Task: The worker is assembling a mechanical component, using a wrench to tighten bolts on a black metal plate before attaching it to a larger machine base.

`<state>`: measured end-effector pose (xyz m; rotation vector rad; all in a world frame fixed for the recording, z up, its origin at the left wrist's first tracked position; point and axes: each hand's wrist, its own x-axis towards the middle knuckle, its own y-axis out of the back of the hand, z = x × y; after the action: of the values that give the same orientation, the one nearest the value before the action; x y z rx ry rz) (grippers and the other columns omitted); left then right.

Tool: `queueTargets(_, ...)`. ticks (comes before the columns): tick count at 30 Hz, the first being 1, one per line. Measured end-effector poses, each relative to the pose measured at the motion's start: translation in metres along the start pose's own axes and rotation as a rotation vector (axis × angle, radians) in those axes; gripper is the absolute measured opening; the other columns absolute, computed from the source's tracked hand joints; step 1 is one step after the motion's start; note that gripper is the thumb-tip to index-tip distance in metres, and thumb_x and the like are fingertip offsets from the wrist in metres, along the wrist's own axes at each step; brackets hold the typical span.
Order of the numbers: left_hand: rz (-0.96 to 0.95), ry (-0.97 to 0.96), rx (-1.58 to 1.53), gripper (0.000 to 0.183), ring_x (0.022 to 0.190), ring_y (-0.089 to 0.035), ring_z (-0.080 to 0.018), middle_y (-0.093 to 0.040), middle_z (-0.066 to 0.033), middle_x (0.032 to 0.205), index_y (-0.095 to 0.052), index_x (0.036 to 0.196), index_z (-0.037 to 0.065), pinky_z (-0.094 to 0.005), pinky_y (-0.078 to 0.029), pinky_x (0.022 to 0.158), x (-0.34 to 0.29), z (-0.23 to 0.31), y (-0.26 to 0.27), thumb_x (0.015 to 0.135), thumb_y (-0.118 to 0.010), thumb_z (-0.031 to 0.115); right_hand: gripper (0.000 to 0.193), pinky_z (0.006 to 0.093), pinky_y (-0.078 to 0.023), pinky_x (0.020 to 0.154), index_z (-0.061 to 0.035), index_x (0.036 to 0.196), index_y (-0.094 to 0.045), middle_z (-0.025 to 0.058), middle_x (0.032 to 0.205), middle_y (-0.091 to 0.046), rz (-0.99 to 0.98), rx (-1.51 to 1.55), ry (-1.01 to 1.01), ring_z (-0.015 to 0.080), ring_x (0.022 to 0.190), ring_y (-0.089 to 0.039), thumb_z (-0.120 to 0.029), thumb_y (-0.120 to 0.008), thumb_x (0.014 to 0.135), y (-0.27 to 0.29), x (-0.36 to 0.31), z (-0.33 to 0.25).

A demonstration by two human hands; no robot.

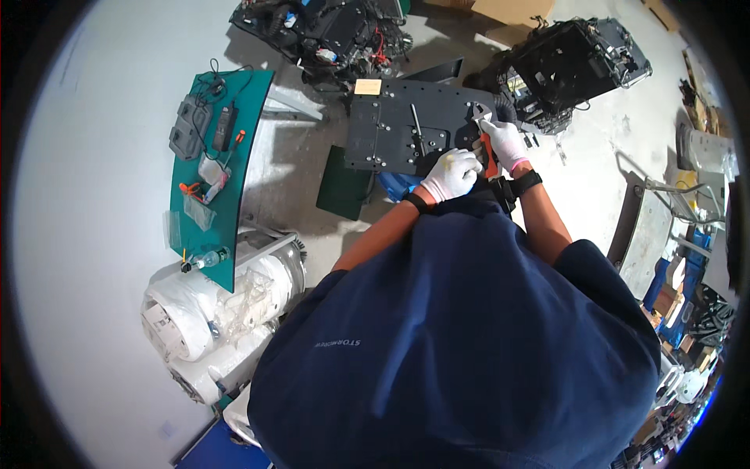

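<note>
Gripping the red tool in the right hand over the right end of the panel; curling the left hand by its near edge, cannot tell if pinching anything. Could slip from loose grip, scratching the panel.

Left: teal table w/ grey case, blk box on cable, orange-handled tool, clear bottle nr btm end. Wht wrapped cylinders just below. Top: wired blk machine, cardbd box, 2nd blk machine. Far right: grey cart, misc. clutter beyond.
</note>
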<state>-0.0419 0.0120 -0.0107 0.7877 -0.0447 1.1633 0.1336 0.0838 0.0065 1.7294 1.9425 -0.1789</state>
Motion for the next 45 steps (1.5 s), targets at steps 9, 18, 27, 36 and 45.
queueTargets(9,-0.078,-0.066,-0.041,0.010,0.080,-0.063,-0.0332,-0.063,-0.0120,0.078,-0.065,0.077,0.004,-0.0434,-0.052,0.073,0.003,-0.008,0.006,0.076,-0.055,0.000,0.037,0.0356,-0.049,0.047,-0.0005,0.080,-0.064,0.0120,0.067,-0.066,0.079,0.276,-0.183,0.0214,0.049,-0.061,-0.035,-0.068,0.095,-0.014,-0.014,-0.022)
queueTargets(18,-0.052,-0.062,-0.095,0.009,0.081,-0.064,-0.0338,-0.064,-0.0133,0.081,-0.065,0.081,0.002,-0.0418,-0.053,0.075,0.001,-0.005,0.005,0.077,-0.056,0.001,0.037,0.0353,-0.050,0.048,-0.0015,0.083,-0.064,0.0125,0.069,-0.067,0.031,0.331,-0.170,0.0216,0.052,-0.063,-0.036,-0.067,0.096,-0.011,-0.014,-0.016)
queueTargets(27,-0.053,-0.070,-0.036,0.008,0.077,-0.062,-0.0334,-0.062,-0.0121,0.076,-0.063,0.077,0.003,-0.0442,-0.051,0.072,0.002,-0.011,0.005,0.075,-0.056,0.002,0.044,0.0367,-0.049,0.045,-0.0021,0.075,-0.064,0.0107,0.066,-0.066,0.122,0.044,-0.053,0.0207,0.048,-0.061,-0.042,-0.069,0.094,-0.016,-0.002,-0.012)
queueTargets(36,-0.042,0.041,-0.047,0.014,0.078,-0.066,-0.0284,-0.068,-0.0071,0.079,-0.069,0.079,0.009,-0.0407,-0.052,0.075,0.007,0.004,0.004,0.076,-0.057,0.002,0.043,0.0327,-0.047,0.040,-0.0006,0.083,-0.066,0.0087,0.062,-0.065,-0.057,0.053,-0.160,0.0183,0.044,-0.061,-0.041,-0.066,0.098,0.008,-0.006,-0.032)
queueTargets(45,0.064,0.122,0.111,0.016,0.069,-0.066,-0.0257,-0.070,-0.0030,0.076,-0.070,0.073,0.013,-0.0391,-0.053,0.066,0.015,0.016,-0.011,0.077,-0.057,0.005,0.047,0.0342,-0.045,0.038,-0.0003,0.076,-0.061,0.0098,0.059,-0.063,-0.381,-0.321,-0.188,0.0193,0.041,-0.059,-0.041,-0.065,0.099,0.058,0.039,-0.051)
